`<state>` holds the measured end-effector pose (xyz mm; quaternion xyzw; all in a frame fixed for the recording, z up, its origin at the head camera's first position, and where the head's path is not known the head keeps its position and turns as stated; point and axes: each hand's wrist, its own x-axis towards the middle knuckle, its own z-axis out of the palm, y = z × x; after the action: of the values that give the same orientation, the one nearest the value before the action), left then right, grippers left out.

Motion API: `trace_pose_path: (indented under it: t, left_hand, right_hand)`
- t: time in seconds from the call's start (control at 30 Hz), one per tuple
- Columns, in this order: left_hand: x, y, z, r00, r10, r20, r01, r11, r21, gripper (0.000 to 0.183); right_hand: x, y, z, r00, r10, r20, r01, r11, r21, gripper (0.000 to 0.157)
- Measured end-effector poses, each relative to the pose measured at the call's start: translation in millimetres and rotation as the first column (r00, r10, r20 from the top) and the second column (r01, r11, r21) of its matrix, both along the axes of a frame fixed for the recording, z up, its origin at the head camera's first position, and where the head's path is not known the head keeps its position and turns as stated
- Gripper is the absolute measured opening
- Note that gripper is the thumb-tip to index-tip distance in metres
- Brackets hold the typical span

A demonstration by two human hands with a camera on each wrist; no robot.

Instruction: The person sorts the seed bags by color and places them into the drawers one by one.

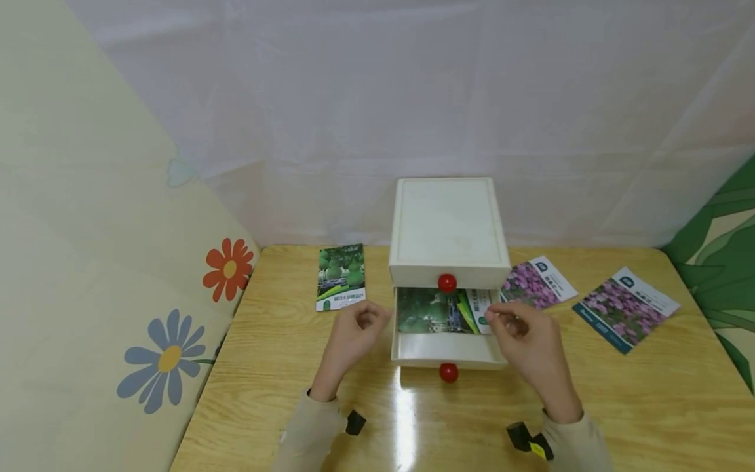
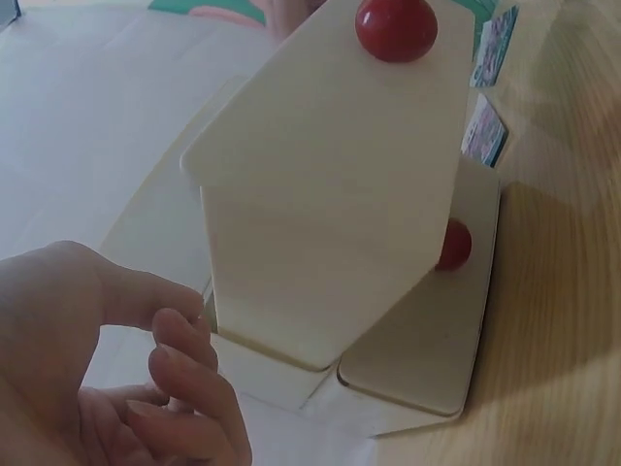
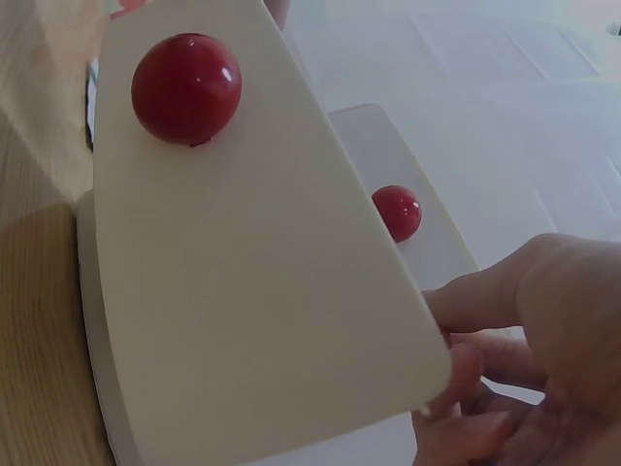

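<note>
A white two-drawer box (image 1: 448, 223) stands at the back of the table with its lower drawer (image 1: 449, 357) pulled out. Inside that drawer lies a green seed packet (image 1: 439, 311), its white end toward the right. My right hand (image 1: 527, 334) pinches at this white end with thumb and index finger, over the drawer's right wall. In the right wrist view the drawer front partly hides the fingertips (image 3: 466, 374). On the other side my left hand (image 1: 354, 334) is just outside the drawer's left wall, fingers loosely bent, with nothing visible between them.
Another green seed packet (image 1: 341, 278) lies left of the box. To the right are two seed packets with purple flowers, one near the box (image 1: 537, 285) and one farther right (image 1: 626, 308). Round red knobs (image 1: 449, 373) stick out of the drawer fronts. A white cloth (image 1: 366, 118) hangs behind.
</note>
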<state>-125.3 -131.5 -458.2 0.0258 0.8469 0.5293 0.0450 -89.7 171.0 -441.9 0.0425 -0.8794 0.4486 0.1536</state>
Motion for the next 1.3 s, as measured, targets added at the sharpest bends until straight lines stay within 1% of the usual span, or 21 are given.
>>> trace_pose_path:
  t: [0.13, 0.3, 0.43, 0.5, 0.6, 0.8, 0.93, 1.07, 1.13, 1.2, 1.3]
  left_hand:
    - [-6.2, -8.8, -4.9, 0.999, 0.037, -0.028, -0.038, 0.999, -0.022, 0.014]
    - [-14.8, -20.7, -10.9, 0.994, 0.099, -0.042, -0.102, 0.990, -0.096, 0.015]
    - [-21.5, -28.0, -15.1, 0.990, 0.144, -0.004, -0.143, 0.978, -0.153, 0.022]
    - [-24.6, -30.7, -16.4, 0.987, 0.160, 0.016, -0.155, 0.974, -0.163, 0.025]
    - [-29.5, -35.0, -20.3, 0.984, 0.179, 0.027, -0.171, 0.967, -0.188, 0.028]
    - [-39.3, -46.0, -31.4, 0.976, 0.216, 0.038, -0.198, 0.943, -0.269, 0.040]
    - [-46.1, -52.7, -38.0, 0.967, 0.247, 0.065, -0.215, 0.923, -0.318, 0.047]
    - [-51.7, -58.5, -43.1, 0.954, 0.290, 0.078, -0.242, 0.896, -0.372, 0.054]
    - [-54.0, -61.5, -46.3, 0.948, 0.308, 0.077, -0.249, 0.871, -0.423, 0.059]
    - [-56.1, -64.9, -50.5, 0.941, 0.331, 0.066, -0.260, 0.837, -0.481, 0.063]
    - [-58.8, -70.2, -58.2, 0.930, 0.367, 0.035, -0.284, 0.772, -0.569, 0.070]
  right_hand:
    - [2.7, -1.5, 2.4, 0.999, 0.013, -0.032, -0.013, 1.000, 0.003, 0.009]
    - [5.9, -4.9, 4.4, 0.997, 0.032, -0.070, -0.033, 0.999, -0.018, 0.009]
    - [7.7, -10.2, 6.4, 0.992, 0.067, -0.105, -0.071, 0.997, -0.034, 0.010]
    - [8.6, -13.3, 7.1, 0.989, 0.083, -0.121, -0.087, 0.996, -0.032, 0.011]
    - [9.6, -18.6, 7.9, 0.986, 0.101, -0.135, -0.105, 0.994, -0.018, 0.011]
    - [9.6, -29.1, 8.3, 0.978, 0.163, -0.132, -0.167, 0.986, -0.026, 0.007]
    - [8.6, -33.3, 8.9, 0.973, 0.194, -0.127, -0.200, 0.979, -0.042, 0.005]
    - [8.5, -37.6, 9.9, 0.971, 0.209, -0.118, -0.215, 0.975, -0.047, 0.006]
    - [8.8, -40.5, 9.7, 0.971, 0.214, -0.101, -0.220, 0.974, -0.052, 0.007]
    - [8.7, -44.0, 9.5, 0.972, 0.222, -0.078, -0.226, 0.972, -0.060, 0.007]
    - [8.9, -50.2, 9.1, 0.969, 0.242, -0.051, -0.245, 0.967, -0.075, 0.007]
